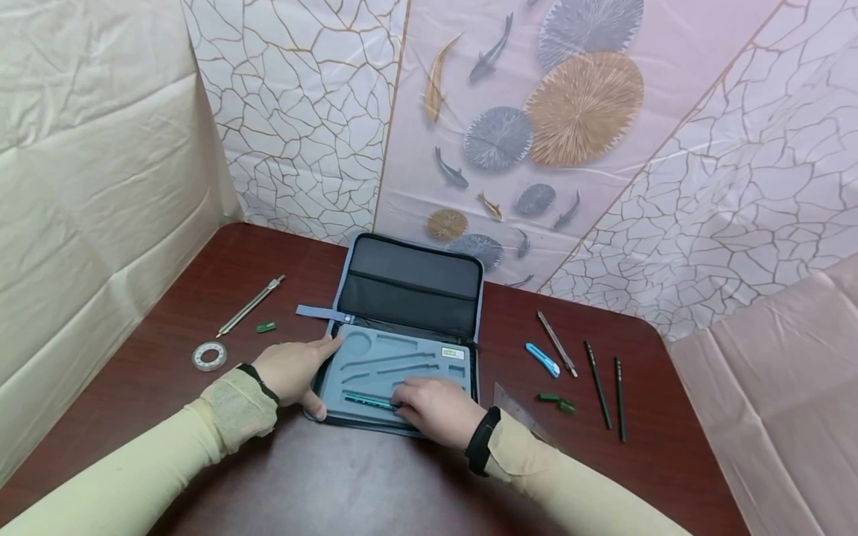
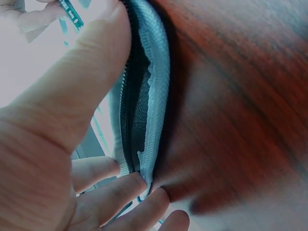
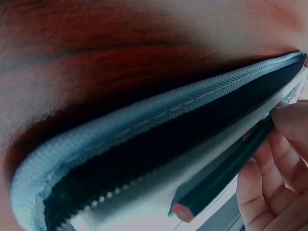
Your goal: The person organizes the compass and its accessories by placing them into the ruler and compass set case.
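Note:
A blue-grey zip case (image 1: 480, 294) lies unfolded on the table, its lid leaning back. In its lower half sits a grey foam insert (image 1: 335, 387) with shaped recesses. My right hand (image 1: 439, 408) pinches a dark green pencil (image 1: 367, 401) at the long front recess; the right wrist view shows the pencil's (image 3: 211, 190) reddish end close to the insert. My left hand (image 1: 290, 370) rests on the case's left side, thumb out at the front corner and fingers stretched along the edge. Whether the pencil lies fully in the recess, I cannot tell.
Left of the case lie a silver compass-like tool (image 1: 251, 306), a small green piece (image 1: 266, 327) and a pale ring-shaped disc (image 1: 209, 356). To the right are a blue cutter (image 1: 542, 360), another silver tool (image 1: 557, 343), two dark pencils (image 1: 598, 384), small green pieces (image 1: 566, 406) and a clear ruler (image 1: 512, 413).

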A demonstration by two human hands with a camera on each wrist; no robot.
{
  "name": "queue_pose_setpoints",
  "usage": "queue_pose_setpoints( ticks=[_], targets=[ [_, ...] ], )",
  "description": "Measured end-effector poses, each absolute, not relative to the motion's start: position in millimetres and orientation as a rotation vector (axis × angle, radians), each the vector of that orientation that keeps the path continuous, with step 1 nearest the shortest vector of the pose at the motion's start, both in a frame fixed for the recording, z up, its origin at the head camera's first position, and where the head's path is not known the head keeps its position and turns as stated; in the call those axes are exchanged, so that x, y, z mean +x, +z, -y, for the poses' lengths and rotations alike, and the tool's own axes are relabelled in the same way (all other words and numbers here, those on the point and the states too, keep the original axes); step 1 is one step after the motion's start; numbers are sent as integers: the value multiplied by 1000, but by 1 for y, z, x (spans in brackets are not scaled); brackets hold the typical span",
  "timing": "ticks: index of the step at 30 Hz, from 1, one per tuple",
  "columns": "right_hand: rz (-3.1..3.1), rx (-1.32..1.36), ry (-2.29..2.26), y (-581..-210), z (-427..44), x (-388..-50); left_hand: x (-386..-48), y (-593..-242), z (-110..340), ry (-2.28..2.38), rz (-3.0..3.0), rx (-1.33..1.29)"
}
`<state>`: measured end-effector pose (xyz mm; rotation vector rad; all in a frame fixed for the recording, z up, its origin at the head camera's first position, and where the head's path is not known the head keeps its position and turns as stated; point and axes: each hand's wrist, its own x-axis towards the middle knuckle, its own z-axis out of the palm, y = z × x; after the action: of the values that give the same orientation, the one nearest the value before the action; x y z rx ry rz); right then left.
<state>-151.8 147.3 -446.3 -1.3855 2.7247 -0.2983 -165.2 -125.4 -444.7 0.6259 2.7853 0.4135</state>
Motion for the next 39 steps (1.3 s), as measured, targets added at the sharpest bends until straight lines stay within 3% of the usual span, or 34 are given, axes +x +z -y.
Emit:
queue_pose_setpoints(
  ticks=[39],
  targets=[
    [-2782,-1489,-225,-452,-147,-140,-165,-447,129,426,-2782,626]
  ],
)
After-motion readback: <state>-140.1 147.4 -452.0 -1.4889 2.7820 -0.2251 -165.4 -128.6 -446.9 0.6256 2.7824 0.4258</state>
